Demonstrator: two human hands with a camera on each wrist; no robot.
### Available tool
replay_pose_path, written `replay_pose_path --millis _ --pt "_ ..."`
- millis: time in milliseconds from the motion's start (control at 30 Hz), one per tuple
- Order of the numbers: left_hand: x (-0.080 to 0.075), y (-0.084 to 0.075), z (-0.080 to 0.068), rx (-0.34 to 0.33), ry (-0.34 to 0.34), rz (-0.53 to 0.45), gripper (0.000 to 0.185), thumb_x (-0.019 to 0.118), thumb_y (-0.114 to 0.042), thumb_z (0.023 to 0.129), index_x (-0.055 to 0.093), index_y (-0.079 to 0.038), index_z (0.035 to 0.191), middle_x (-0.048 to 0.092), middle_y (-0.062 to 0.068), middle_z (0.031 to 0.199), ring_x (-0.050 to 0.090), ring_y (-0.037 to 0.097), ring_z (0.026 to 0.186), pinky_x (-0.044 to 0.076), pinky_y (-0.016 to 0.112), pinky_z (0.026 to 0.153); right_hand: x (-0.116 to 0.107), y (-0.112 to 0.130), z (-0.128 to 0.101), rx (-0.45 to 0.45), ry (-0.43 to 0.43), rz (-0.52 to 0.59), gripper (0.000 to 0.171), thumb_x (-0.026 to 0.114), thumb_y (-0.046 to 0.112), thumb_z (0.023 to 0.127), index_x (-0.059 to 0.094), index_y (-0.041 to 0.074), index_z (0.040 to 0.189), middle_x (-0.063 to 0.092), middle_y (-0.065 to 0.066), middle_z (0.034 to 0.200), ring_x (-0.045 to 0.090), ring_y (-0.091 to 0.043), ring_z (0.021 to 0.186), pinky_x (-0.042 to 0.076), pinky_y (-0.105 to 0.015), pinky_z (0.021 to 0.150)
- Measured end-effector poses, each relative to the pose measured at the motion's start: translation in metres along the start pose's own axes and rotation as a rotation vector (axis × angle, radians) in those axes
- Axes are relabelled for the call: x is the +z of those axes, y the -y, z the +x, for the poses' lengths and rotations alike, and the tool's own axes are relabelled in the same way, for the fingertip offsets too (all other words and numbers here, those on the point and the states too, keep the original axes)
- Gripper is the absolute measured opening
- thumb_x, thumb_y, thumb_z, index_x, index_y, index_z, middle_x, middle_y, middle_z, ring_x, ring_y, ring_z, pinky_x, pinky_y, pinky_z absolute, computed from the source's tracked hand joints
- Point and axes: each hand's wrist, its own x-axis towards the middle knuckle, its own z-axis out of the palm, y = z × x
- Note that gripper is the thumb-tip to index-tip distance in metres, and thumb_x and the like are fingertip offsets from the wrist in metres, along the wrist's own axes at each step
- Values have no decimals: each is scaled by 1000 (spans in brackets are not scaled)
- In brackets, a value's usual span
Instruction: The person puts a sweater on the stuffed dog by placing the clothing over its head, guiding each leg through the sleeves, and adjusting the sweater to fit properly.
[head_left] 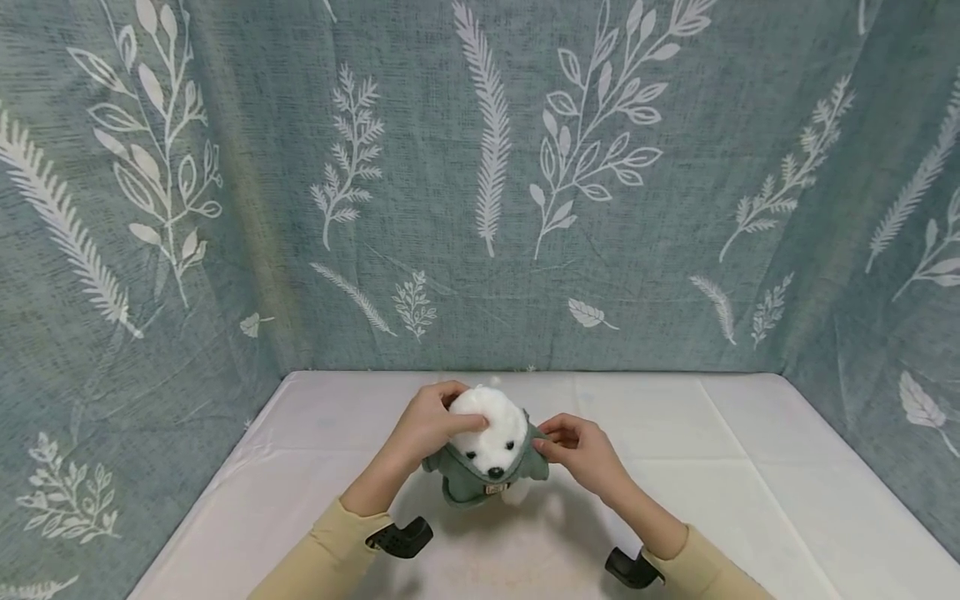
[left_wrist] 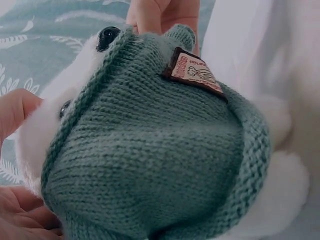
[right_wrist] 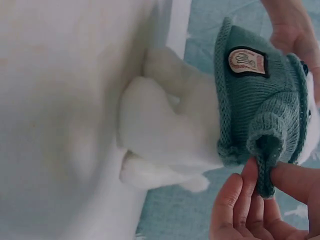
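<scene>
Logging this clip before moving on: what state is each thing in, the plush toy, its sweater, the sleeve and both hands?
plush toy: lifted off the white table, held between both hands.
green sweater: on the toy's body, label patch facing out.
sweater sleeve: empty, pulled out from the body.
left hand: gripping the toy's white head.
right hand: pinching the sleeve end between thumb and fingers.

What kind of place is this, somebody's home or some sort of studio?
Probably a small staged recording booth, not a lived-in room: teal cloth printed with white leaves hangs on three sides of a table under a white cloth, where two hands dress a white plush toy in a green knitted sweater.
</scene>
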Motion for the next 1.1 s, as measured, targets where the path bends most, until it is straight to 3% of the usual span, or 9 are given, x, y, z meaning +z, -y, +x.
replay_pose_path --millis 267,533,800,967,1100 --pt "0 1 2 -10 -1 -23 31 79 -16 71 70 -10 100 67 5 96 60 18 83 51 33 72 -2 -11 4 36 -13 -23 19 71 16 85 66 3 98 67 -5 84 65 -16 75 54 -44 76" --pt "-1 2 2 -38 11 -37 29 79 -16 72 69 -9 98 67 5 96 60 18 84 51 33 71 3 -25 9 70 11 -39 21 72 17 84 64 1 96 66 -5 82 63 -16 72 56 -36 69" --pt "-2 -1 2 -35 19 -34 31 79 -17 72 69 -10 100 67 5 98 60 18 85 51 33 73 7 -24 11 42 -13 -83 16 70 12 85 64 2 95 66 -6 82 63 -15 71 56 -34 67" --pt "-3 -3 -1 -7 42 -6 34 80 -21 75 68 -12 105 66 5 102 60 17 89 51 33 75 11 -6 12 -57 -121 -173 11 65 12 89 65 13 100 68 0 92 64 -14 85 54 -31 73" --pt "-6 -4 -5 19 60 9 40 80 -29 76 67 -17 111 66 2 106 61 17 93 52 34 76 13 14 14 -191 -194 -163 16 60 24 94 64 18 108 68 2 103 64 -15 97 53 -31 83"
